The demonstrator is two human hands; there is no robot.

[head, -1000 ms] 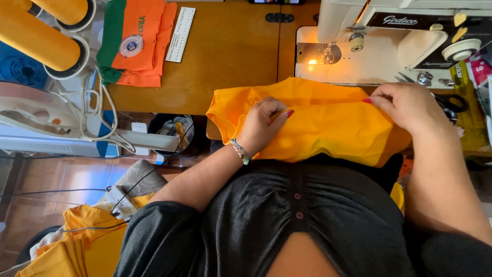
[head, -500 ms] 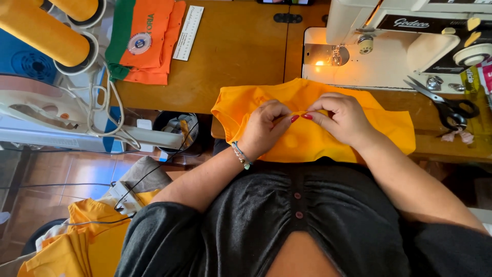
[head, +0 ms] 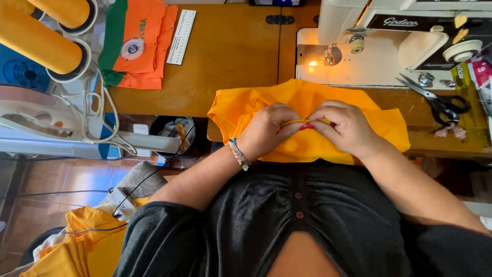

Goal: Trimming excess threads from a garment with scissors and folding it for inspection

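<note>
Both hands pinched fold of orange fabric (head: 307,123) between them: left hand (head: 269,131), right hand (head: 348,128); fold ran left-right

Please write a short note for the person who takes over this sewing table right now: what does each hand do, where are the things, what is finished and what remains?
Left hand: pinching a fold of the yellow fabric at its middle.
Right hand: pinching the same fold, fingertips meeting the left hand's.
The fabric lies on the table edge in front of the sewing machine, not under the needle; the machine lamp is on.
Scissors lie to the right, a ruler and an orange and green garment at the far left.
Done: fabric gathered into a fold. Left: nothing is stitched here yet, as far as visible.
</note>
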